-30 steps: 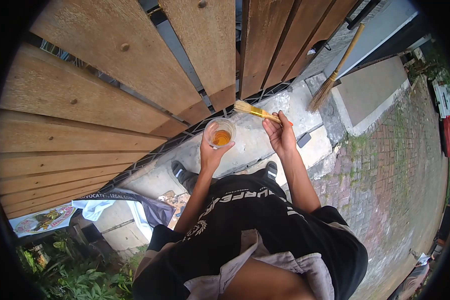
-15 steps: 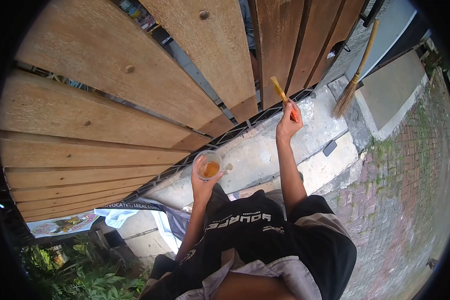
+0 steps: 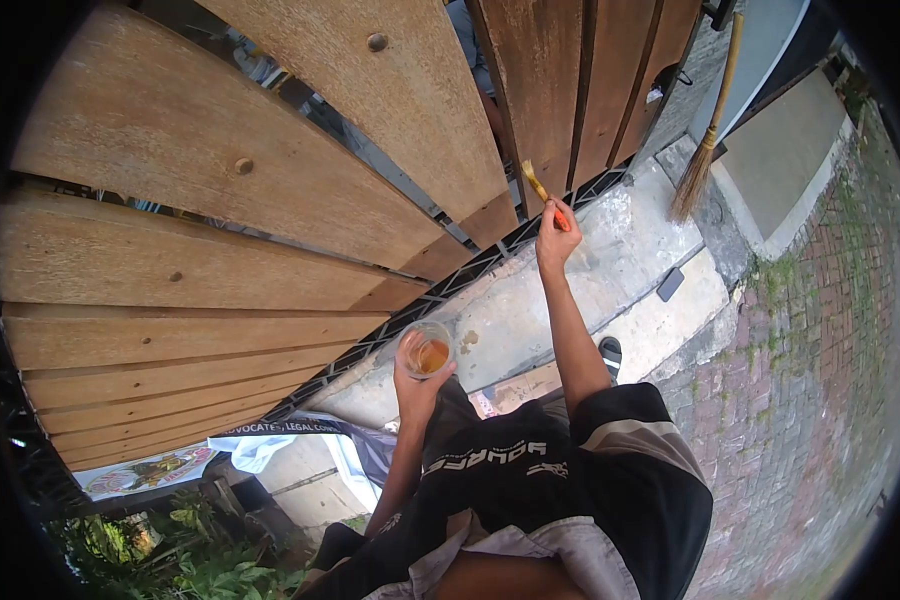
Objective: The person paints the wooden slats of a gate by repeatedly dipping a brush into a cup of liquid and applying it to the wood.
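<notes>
In my left hand point(image 3: 416, 392) is a clear plastic cup point(image 3: 444, 334), with fingers wrapped round its side and a little amber liquid point(image 3: 431, 356) in the bottom. A paintbrush point(image 3: 536, 184) with an orange handle is gripped in my right hand point(image 3: 557, 240). Its pale bristles point up and overlap the left edge of a darker brown board point(image 3: 535, 80) near its lower end. Left of that board, the wooden slats point(image 3: 360, 130) are lighter and worn, with darker patches along some lower ends.
A black metal lattice point(image 3: 425, 302) runs under the slats. On the concrete ledge point(image 3: 610, 240) lies a dark phone-like rectangle point(image 3: 671, 284). A straw broom point(image 3: 698, 175) leans at the right. A printed banner point(image 3: 315, 425) hangs lower left above plants point(image 3: 190, 550). Behind the slats, a person point(image 3: 470, 50) is partly visible.
My right hand and the brush have shifted left, bringing the bristles to the dark board's left edge. The cup sits slightly lower and further right in view. The camera view has shifted slightly.
</notes>
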A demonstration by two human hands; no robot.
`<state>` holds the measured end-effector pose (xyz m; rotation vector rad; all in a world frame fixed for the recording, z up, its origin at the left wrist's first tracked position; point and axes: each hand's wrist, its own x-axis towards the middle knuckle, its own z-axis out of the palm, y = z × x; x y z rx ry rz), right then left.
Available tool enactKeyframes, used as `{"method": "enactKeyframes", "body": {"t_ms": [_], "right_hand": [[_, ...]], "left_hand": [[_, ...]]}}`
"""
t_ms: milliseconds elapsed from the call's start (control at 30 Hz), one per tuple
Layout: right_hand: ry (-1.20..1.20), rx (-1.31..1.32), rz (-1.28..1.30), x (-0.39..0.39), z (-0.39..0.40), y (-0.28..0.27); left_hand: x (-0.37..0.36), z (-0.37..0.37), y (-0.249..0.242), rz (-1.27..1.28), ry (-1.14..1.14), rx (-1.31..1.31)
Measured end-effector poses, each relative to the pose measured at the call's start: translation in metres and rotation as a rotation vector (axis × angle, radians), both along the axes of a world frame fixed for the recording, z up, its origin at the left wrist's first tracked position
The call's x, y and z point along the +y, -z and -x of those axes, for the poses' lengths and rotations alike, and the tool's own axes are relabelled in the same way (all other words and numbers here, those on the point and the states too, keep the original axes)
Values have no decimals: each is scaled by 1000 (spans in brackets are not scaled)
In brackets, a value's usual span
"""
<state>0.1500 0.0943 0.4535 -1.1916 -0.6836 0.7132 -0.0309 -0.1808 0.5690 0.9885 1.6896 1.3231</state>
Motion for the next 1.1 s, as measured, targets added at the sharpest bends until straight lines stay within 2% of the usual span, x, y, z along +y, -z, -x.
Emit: {"method": "enactKeyframes", "body": {"t_ms": [233, 567, 767, 867, 1000, 1033, 1100], "right_hand": [[-67, -96, 11, 1, -8, 13], [-21, -169, 9, -4, -11, 9], [-8, -236, 113, -2, -13, -1], [-95, -110, 42, 3, -9, -41], [-75, -10, -113, -1, -13, -98], [-78, -5, -117, -4, -14, -101], [-30, -174, -313, -8, -17, -103]], "left_hand": [[-1, -10, -5, -13, -11, -38], [-4, -13, -10, -57, -61, -76], [2, -22, -10, -81, -56, -19], [6, -29, -19, -69, -57, -51], [6, -32, -19, -71, -74, -53], [5, -33, -17, -81, -80, -65], [3, -30, -16, -95, -92, -72]]}}
